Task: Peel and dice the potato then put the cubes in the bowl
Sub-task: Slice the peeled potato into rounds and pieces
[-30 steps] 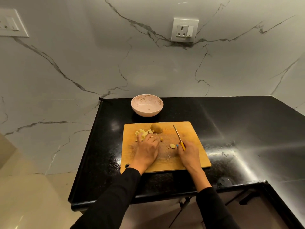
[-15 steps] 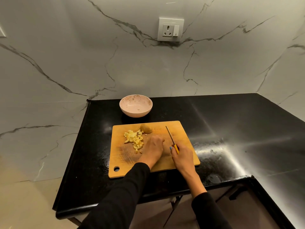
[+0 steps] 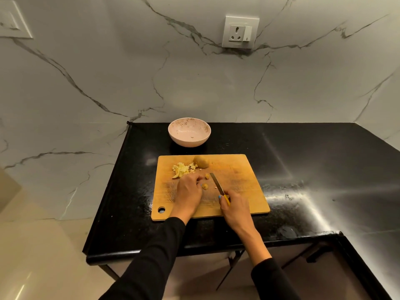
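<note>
- Right hand curled round the yellow handle of the knife; grip closed on the handle, forefinger lying along its top.
- Knife long axis runs from the grip up and to the left; the tip points away from the person, toward the far-left of the cutting board. Blade lies low over the board; whether the edge touches the wood cannot be told.
- Left hand rests knuckles-up on the board, just left of the blade, fingers bent. Fingertips sit at two small brown potato pieces; whether they pinch one cannot be told.
- Pile of pale potato cubes lies beyond the left hand's fingertips, on the board's far-left part.
- Unpeeled potato piece, skin on, sits beyond the knife tip at the board's far edge, just right of the cubes.
- One small pale scrap lies beside the blade, between the two hands.
- Bowl, pink, stands upright on the black countertop beyond the board, well apart from both hands. Contents: only a tiny fleck or two on its floor; no cubes visible.
</note>
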